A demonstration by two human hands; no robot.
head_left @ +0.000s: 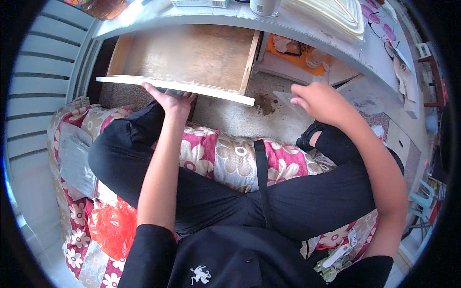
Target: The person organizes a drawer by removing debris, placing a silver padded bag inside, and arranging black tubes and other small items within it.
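Observation:
A wooden drawer point(194, 54) with a white front is pulled out below the white tabletop and its inside is bare. My left hand point(173, 99) is at the drawer's front panel, with the thumb at the upper edge and the other fingers underneath or behind, partly hidden. To the right of the drawer, my right hand point(317, 102) pinches a thin, clear, flat piece point(284, 98), perhaps plastic, between thumb and fingers above the floor. The piece is blurred, and part of it is hidden by the hand.
On the tabletop point(309, 36) are a white can point(265, 7), a plastic lid point(345, 16) and eyeglasses point(390, 45). An orange bag point(306, 59) lies in the compartment right of the drawer. A red plastic bag point(113, 228) rests on the flowered sofa cover point(236, 158).

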